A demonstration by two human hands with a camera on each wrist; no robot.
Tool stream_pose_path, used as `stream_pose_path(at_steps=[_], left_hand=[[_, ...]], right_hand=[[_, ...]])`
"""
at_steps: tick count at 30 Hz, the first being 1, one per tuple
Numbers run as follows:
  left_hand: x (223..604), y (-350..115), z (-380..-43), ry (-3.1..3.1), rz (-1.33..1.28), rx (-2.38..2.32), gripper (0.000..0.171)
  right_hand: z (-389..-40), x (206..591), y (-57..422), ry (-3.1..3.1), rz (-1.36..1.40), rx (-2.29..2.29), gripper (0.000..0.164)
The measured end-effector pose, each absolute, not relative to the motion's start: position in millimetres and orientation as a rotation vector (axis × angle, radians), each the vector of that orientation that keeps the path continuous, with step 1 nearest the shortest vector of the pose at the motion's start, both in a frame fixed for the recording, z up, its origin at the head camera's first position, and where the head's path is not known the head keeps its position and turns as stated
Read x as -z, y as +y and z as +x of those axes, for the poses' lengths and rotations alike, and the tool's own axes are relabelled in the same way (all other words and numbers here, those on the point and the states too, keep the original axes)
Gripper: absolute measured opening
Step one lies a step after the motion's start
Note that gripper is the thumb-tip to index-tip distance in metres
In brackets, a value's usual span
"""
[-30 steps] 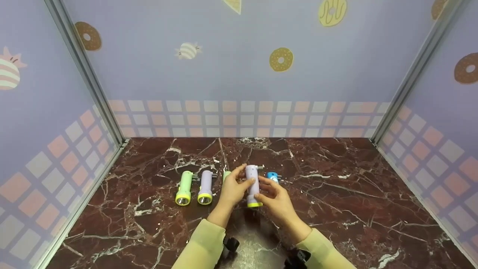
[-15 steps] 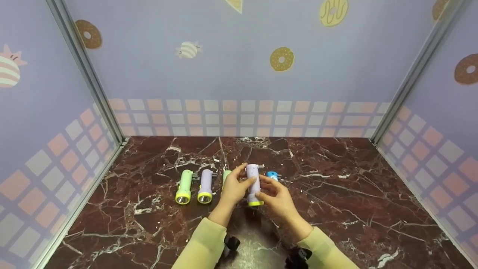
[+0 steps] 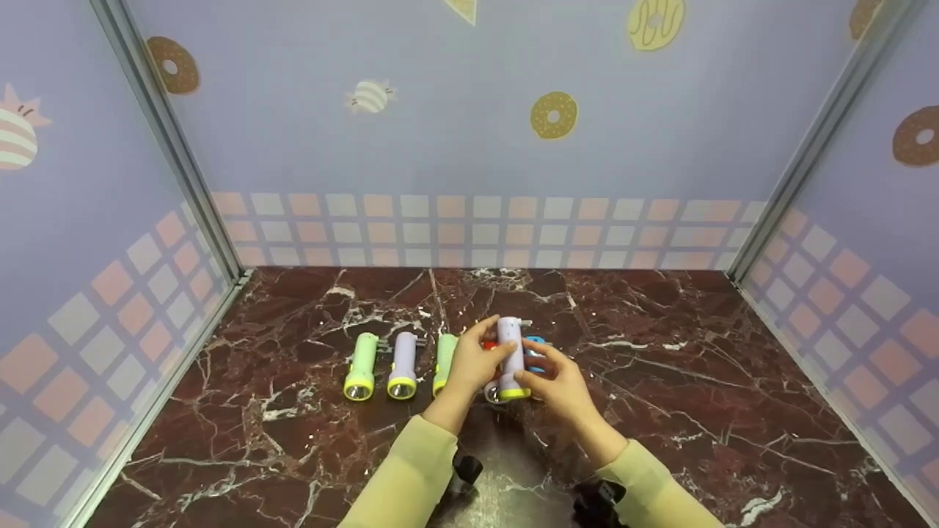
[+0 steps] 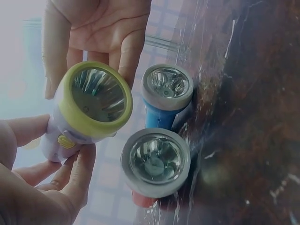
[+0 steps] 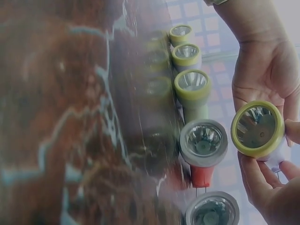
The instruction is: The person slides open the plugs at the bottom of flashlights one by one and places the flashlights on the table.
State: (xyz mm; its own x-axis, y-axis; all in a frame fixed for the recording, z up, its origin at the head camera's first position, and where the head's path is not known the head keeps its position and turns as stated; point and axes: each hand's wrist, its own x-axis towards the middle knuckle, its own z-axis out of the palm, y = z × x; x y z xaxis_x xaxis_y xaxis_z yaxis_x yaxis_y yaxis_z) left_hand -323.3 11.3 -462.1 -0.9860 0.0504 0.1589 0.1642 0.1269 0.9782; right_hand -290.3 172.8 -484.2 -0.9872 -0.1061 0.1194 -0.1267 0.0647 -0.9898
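Observation:
Both hands hold one pale purple flashlight (image 3: 511,356) with a yellow rim, lifted off the marble tabletop, lens end toward the body. My left hand (image 3: 473,365) grips it on its left side, thumb laid across the barrel. From the other side, the fingers and thumb of my right hand (image 3: 563,380) grip it nearer the lens. Metal prongs stick out at its far end. A yellow switch (image 4: 65,142) shows on its side in the left wrist view. Below it lie a red flashlight (image 5: 201,176) and a blue one (image 4: 159,117), both with grey rims, partly hidden in the head view.
Left of the hands, a green flashlight (image 3: 362,363), a purple one (image 3: 403,361) and another green one (image 3: 445,352) lie in a row on the dark red marble table (image 3: 697,381). The left hand partly covers the last. Patterned panels (image 3: 469,147) enclose the back and sides.
Both hands have shifted slightly right with the purple flashlight. More of the nearest green flashlight now shows, and part of the red one has come into view beneath.

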Motion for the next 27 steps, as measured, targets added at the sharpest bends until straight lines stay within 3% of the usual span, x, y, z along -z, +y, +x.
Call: stream_pose_path(at_steps=[27], left_hand=[[445,54,-342,-2.434,-0.224,1.866,0.059]], right_hand=[[-301,474,210,-2.225,0.115,-2.153,0.055]])
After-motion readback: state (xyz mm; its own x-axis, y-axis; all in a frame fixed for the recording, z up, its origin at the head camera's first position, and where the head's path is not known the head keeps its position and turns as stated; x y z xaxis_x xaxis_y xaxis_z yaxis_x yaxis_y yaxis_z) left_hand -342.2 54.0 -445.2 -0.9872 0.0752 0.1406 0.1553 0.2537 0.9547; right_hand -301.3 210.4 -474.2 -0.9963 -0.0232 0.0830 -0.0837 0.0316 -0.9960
